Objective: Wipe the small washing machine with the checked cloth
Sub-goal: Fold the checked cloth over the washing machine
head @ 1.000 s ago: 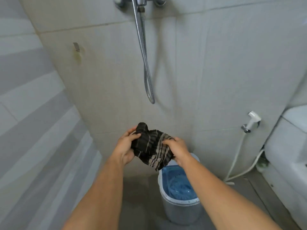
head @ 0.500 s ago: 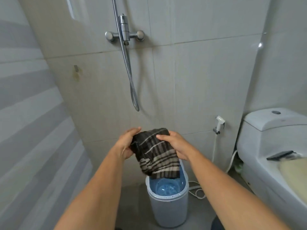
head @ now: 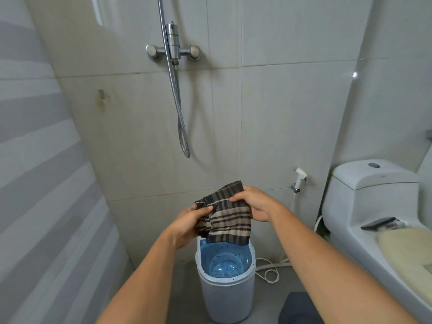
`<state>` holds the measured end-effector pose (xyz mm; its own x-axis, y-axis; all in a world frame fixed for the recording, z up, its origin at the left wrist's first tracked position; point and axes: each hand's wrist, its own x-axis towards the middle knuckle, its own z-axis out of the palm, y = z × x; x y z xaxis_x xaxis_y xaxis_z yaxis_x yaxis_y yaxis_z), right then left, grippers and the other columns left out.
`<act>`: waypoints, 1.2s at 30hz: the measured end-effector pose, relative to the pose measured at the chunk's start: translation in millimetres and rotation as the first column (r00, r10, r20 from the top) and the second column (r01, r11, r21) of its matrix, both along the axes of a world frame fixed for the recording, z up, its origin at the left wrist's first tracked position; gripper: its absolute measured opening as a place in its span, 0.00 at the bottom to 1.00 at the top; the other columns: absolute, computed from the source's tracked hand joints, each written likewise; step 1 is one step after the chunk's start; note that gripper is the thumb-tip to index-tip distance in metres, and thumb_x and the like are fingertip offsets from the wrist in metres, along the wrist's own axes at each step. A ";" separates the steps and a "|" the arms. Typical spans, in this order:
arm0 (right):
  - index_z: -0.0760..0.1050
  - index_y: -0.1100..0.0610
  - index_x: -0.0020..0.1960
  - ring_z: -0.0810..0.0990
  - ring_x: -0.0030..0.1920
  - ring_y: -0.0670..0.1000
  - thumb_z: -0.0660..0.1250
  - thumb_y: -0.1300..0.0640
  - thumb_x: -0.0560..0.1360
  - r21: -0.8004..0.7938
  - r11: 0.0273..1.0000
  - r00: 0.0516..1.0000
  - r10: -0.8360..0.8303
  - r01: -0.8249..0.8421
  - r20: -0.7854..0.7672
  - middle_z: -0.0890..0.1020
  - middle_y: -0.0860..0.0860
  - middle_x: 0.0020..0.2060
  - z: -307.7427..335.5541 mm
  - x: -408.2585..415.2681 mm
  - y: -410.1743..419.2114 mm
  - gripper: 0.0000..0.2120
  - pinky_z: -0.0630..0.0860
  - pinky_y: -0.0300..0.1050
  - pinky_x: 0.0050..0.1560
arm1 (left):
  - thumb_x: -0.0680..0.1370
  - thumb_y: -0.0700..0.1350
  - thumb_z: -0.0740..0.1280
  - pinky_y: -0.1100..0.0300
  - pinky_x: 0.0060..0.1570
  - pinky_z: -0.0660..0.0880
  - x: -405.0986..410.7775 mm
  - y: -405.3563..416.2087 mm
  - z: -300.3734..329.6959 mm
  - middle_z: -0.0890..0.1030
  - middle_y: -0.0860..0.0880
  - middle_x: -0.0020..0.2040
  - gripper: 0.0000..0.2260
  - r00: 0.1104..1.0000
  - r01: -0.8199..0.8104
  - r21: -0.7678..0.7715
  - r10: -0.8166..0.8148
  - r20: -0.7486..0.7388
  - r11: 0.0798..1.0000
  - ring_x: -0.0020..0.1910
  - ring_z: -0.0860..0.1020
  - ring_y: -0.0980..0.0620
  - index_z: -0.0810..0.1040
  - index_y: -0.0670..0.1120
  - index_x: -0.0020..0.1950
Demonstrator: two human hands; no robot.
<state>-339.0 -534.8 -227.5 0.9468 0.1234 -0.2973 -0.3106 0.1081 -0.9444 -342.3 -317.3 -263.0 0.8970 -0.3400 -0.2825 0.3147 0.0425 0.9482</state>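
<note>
The small washing machine [head: 226, 298] is a grey tub with an open blue drum, standing on the floor below my hands. The checked cloth [head: 228, 222], dark brown with beige stripes, hangs in the air just above the tub's far rim. My left hand [head: 187, 224] grips the cloth's left side. My right hand [head: 253, 203] pinches its upper right edge. The cloth is partly unfolded and does not touch the machine.
A white toilet [head: 364, 206] stands at the right with a dark object and a beige mat on its lid. A bidet sprayer [head: 300, 177] hangs on the wall. The shower valve [head: 173, 49] and hose hang above. A white cable [head: 268, 273] lies beside the machine.
The view has tilted and shifted, bringing the toilet and shower valve into sight. My hands have spread the bunched cloth flatter; it still hangs above the tub.
</note>
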 end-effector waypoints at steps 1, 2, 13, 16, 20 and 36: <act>0.77 0.64 0.62 0.85 0.51 0.62 0.66 0.72 0.76 -0.002 1.000 1.000 0.001 -0.001 -0.003 0.85 0.64 0.52 -3.7 0.3 -1.7 0.16 0.81 0.63 0.59 | 0.77 0.42 0.71 0.49 0.49 0.81 0.9 -1.5 1.3 0.85 0.40 0.56 0.16 1.000 0.001 0.017 -0.001 0.002 1.000 0.53 0.84 0.42 0.77 0.42 0.65; 0.77 0.63 0.62 0.85 0.51 0.62 0.65 0.73 0.76 -0.002 1.000 1.000 -0.002 0.002 0.004 0.85 0.64 0.53 -7.3 0.7 -2.7 0.16 0.81 0.63 0.59 | 0.78 0.41 0.70 0.51 0.46 0.81 2.7 -3.0 1.4 0.86 0.40 0.55 0.15 1.000 -0.001 0.034 0.000 0.006 0.999 0.51 0.85 0.43 0.77 0.42 0.64; 0.83 0.55 0.35 0.83 0.39 0.51 0.53 0.76 0.74 -0.283 0.957 0.997 0.072 -0.059 0.035 0.88 0.50 0.42 -26.1 5.9 -5.3 0.26 0.77 0.41 0.33 | 0.76 0.36 0.67 0.50 0.42 0.82 19.1 -9.2 -0.2 0.85 0.38 0.47 0.12 0.984 -0.106 -0.136 0.085 -0.155 0.985 0.42 0.84 0.42 0.79 0.41 0.59; 0.84 0.55 0.36 0.83 0.56 0.58 0.51 0.77 0.72 -0.286 0.952 0.990 0.131 -0.108 0.062 0.86 0.51 0.56 -23.0 8.8 -7.5 0.28 0.81 0.49 0.44 | 0.75 0.40 0.70 0.54 0.37 0.81 18.2 -10.9 0.4 0.85 0.40 0.47 0.13 0.964 -0.186 -0.158 0.150 -0.219 0.970 0.41 0.84 0.43 0.81 0.42 0.60; 0.86 0.54 0.45 0.83 0.50 0.56 0.53 0.76 0.75 -0.215 0.969 0.989 0.135 -0.119 0.062 0.85 0.57 0.54 -18.9 7.6 -15.3 0.27 0.82 0.54 0.48 | 0.81 0.47 0.57 0.53 0.41 0.79 22.7 -8.1 -2.9 0.86 0.43 0.51 0.18 0.941 -0.221 -0.193 0.157 -0.301 0.956 0.47 0.83 0.44 0.79 0.45 0.66; 0.76 0.61 0.65 0.84 0.49 0.57 0.67 0.59 0.78 0.048 0.999 0.993 0.002 0.004 -0.114 0.85 0.60 0.49 -54.9 5.9 -9.6 0.17 0.82 0.54 0.51 | 0.76 0.42 0.70 0.51 0.58 0.78 17.8 -16.6 -13.3 0.74 0.49 0.67 0.23 0.948 -0.196 0.307 0.099 0.303 0.931 0.62 0.76 0.48 0.72 0.53 0.71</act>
<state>-333.1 -544.4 -282.4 0.9071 0.1393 -0.3972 -0.4160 0.1531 -0.8964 -324.5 -333.9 -276.3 0.9878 -0.1287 -0.0876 0.0514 -0.2618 0.9638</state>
